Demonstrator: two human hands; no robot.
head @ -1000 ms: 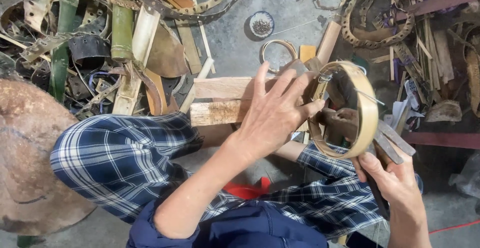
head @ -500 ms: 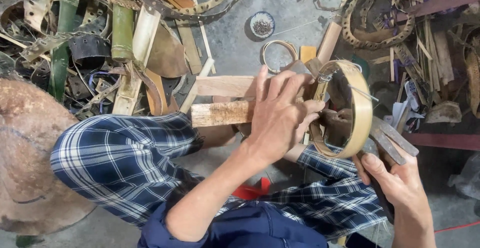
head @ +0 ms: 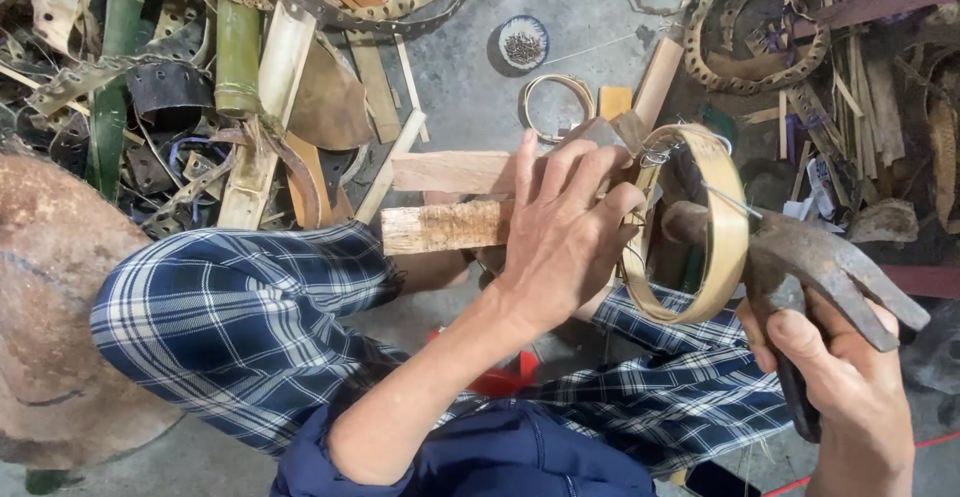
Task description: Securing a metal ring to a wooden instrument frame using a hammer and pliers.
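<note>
My left hand (head: 565, 232) presses on the near side of a bamboo hoop (head: 725, 217) that stands on edge on a wooden block (head: 445, 227). Its fingers hold the hoop's rim where a thin wire is wound. My right hand (head: 850, 377) grips the dark handle of a claw hammer (head: 800, 252). The hammer's head sits inside the hoop, close to the rim. My knees in blue plaid trousers (head: 230, 317) lie under both arms.
A second wooden plank (head: 450, 170) lies behind the block. A small hoop (head: 555, 102) and a little bowl of nails (head: 523, 45) rest on the concrete floor. Bamboo strips and offcuts (head: 240, 47) pile at the left, more scrap (head: 850, 77) at the right.
My right hand has raised the hammer from below the hoop up into it. My left hand has slid a little lower on the rim and stays on the hoop.
</note>
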